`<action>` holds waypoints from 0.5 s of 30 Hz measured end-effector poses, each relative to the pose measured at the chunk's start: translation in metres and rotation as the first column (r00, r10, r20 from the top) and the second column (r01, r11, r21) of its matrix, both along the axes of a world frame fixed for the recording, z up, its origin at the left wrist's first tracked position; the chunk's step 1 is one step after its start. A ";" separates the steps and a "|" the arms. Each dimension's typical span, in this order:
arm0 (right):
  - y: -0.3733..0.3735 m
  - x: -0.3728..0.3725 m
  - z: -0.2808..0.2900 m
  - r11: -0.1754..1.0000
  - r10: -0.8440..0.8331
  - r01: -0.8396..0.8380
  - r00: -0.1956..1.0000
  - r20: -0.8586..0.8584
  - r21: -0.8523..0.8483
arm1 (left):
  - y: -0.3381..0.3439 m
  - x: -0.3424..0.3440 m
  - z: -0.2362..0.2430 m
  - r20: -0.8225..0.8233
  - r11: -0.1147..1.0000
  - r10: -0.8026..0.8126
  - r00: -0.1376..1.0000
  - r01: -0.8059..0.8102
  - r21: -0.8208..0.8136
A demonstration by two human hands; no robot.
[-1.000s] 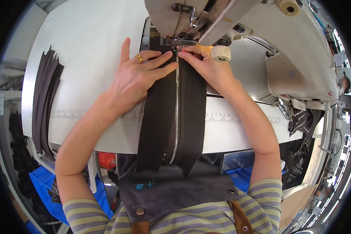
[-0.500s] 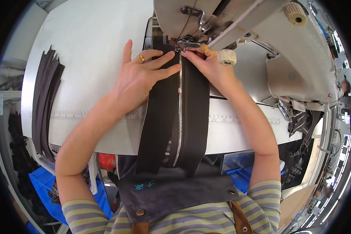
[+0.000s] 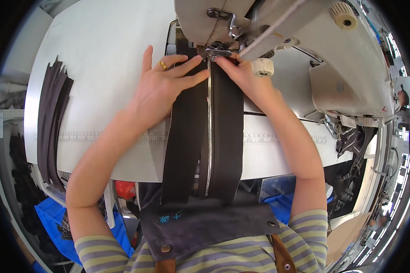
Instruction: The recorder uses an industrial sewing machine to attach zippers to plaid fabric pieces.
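Note:
A long metal zipper [image 3: 209, 123] runs toward me between two panels of dark fabric [image 3: 228, 145], its far end under the presser foot [image 3: 219, 51] of a sewing machine [image 3: 300, 32]. My left hand [image 3: 161, 82] rests on the left panel with fingers spread, index and middle fingertips beside the zipper teeth just short of the foot. On the other side, my right hand [image 3: 248, 77] has its thumb against the fabric close to the foot. Its other fingers curl in beside the thumb, partly hidden by the machine head. The fabric's near end hangs over the table edge onto my apron [image 3: 214, 223].
Dark fabric strips [image 3: 54, 123] lie stacked at the table's left edge. A ruler scale [image 3: 95, 136] crosses the white tabletop [image 3: 100, 45]. Blue bins [image 3: 54, 223] stand below. More dark pieces [image 3: 353, 141] hang at the right.
The fabric and zipper have shifted slightly, the zipper now lying straighter, with its near end a little to the right. Both hands stay near the presser foot, moved only slightly.

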State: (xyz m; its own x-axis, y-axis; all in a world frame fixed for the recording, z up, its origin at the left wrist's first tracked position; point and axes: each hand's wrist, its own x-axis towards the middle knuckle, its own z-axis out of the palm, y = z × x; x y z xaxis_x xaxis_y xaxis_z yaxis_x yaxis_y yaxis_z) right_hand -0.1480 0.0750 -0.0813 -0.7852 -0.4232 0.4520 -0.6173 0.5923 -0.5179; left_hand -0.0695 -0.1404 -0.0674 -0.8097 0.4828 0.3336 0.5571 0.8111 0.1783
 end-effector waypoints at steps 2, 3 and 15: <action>-0.001 -0.002 0.002 0.999 0.016 -0.019 0.995 0.103 0.027 | 0.000 -0.005 -0.001 0.000 1.000 0.014 1.000 -0.014 0.023; -0.001 0.000 0.005 0.998 0.031 -0.043 0.979 0.202 0.053 | 0.000 -0.006 -0.001 0.003 1.000 0.018 1.000 -0.018 0.020; 0.016 0.030 0.015 0.957 0.196 -0.067 0.867 -0.458 0.283 | -0.002 -0.004 0.000 -0.016 1.000 0.009 1.000 -0.009 -0.009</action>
State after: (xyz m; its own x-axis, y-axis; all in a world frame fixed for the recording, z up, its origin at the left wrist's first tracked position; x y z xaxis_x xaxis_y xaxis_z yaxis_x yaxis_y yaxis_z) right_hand -0.1182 0.0908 -0.0667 -0.4295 -0.6559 0.6208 -0.8305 0.5568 0.0137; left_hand -0.0737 -0.1423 -0.0674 -0.8088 0.4783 0.3423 0.5522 0.8177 0.1623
